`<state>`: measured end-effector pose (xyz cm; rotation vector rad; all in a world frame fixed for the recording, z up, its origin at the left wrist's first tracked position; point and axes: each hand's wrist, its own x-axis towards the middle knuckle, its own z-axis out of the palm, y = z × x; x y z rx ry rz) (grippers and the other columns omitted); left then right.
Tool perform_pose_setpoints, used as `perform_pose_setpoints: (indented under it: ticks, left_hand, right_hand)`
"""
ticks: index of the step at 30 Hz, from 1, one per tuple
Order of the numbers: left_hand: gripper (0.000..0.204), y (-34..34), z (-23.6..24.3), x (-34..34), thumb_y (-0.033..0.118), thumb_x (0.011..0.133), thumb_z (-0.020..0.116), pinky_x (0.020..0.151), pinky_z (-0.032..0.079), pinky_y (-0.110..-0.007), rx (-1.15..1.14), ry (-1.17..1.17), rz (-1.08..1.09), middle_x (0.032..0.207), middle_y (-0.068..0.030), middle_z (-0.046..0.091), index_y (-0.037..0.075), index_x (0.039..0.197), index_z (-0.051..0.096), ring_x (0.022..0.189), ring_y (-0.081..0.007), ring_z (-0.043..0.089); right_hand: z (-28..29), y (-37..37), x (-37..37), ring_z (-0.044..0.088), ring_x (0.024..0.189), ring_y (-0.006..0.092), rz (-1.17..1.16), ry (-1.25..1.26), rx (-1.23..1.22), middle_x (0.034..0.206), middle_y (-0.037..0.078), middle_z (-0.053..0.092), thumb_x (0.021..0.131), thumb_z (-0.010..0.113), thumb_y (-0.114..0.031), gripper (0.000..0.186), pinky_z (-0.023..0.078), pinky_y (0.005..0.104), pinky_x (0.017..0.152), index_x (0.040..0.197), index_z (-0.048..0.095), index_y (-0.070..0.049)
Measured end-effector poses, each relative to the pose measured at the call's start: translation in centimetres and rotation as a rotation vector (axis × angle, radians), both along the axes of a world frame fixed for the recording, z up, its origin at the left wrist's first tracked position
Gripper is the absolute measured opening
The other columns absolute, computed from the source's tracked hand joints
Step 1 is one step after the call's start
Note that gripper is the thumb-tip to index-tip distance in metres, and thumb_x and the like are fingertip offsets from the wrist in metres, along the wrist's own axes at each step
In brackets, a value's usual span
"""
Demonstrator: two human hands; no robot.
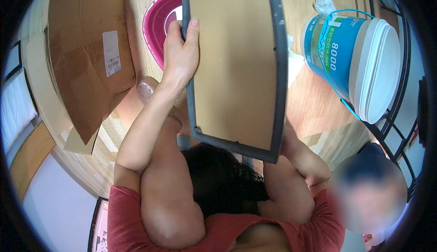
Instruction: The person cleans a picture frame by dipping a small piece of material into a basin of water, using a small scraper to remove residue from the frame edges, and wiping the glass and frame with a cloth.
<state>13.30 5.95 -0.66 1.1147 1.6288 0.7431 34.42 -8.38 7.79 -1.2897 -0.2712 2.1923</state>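
Step judged: frame (236, 65) held up, back facing camera. Left hand (180, 54) clamped on 9 o'clock edge; right hand hidden behind 5 o'clock corner, grip untellable. Basin (159, 22) behind. Next likely needs steady two-hand support.

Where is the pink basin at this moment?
In the head view the pink basin sits on the wooden floor at upper centre-left, between the cardboard box and the framed board, which hides its right part, just beyond the left hand.

Matt brown fibreboard frame back (232, 60), glossy pink plastic basin (157, 24), corrugated cardboard box (86, 56)
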Motion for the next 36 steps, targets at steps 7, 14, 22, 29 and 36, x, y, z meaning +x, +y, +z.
perform_pose_setpoints:
  ticks: [7,14,22,29,36]
  left_hand:
    - [0.041,-0.5,-0.7,-1.5,0.038,0.098,0.052,0.068,0.044,-0.032,-0.043,0.068,0.084,0.079,-0.0096,0.056,-0.003,0.096,0.052,0.074,-0.0157,0.051]
    - [0.040,-0.7,1.8,-1.6,0.035,0.100,0.047,0.072,0.045,-0.036,0.126,0.166,0.034,0.080,-0.0148,0.058,-0.005,0.103,0.050,0.075,-0.0218,0.055]
    - [0.034,-2.0,0.5,-1.2,0.031,0.101,0.044,0.061,0.043,-0.040,0.040,0.114,-0.137,0.065,-0.0148,0.050,-0.002,0.094,0.045,0.062,-0.0244,0.051]
    - [0.031,-4.4,0.8,0.0,0.028,0.101,0.046,0.056,0.042,-0.040,-0.065,-0.009,-0.258,0.062,-0.0162,0.051,-0.002,0.092,0.044,0.056,-0.0267,0.052]
    - [0.027,-4.4,2.2,-0.1,0.023,0.100,0.046,0.055,0.042,-0.043,-0.156,0.009,-0.394,0.061,-0.0182,0.051,-0.001,0.090,0.041,0.055,-0.0321,0.054]
  right_hand:
    - [1.7,-0.7,2.4,0.059,0.112,0.0286,-0.617,0.295,-0.073,0.123,0.017,0.060,0.099,0.040,-0.041,0.055,0.045,0.0400,0.099,0.130,0.048,0.003]
    - [1.3,-0.3,2.6,0.055,0.114,0.0239,0.069,-0.699,0.588,0.125,0.017,0.056,0.095,0.046,-0.018,0.045,0.042,0.0350,0.098,0.135,0.044,0.005]
    - [-1.8,3.4,0.5,0.057,0.105,0.0219,-0.010,-0.743,0.531,0.118,0.019,0.057,0.091,0.053,-0.003,0.046,0.045,0.0321,0.090,0.135,0.040,0.001]
    - [-5.3,8.7,3.7,0.059,0.099,0.0144,-0.133,-0.864,0.557,0.112,0.013,0.062,0.094,0.058,-0.014,0.041,0.047,0.0261,0.085,0.129,0.048,0.004]
    - [-6.3,12.1,7.7,0.060,0.078,0.0052,0.024,-0.680,0.364,0.088,0.002,0.069,0.091,0.065,-0.022,0.027,0.047,0.0202,0.070,0.106,0.068,0.000]
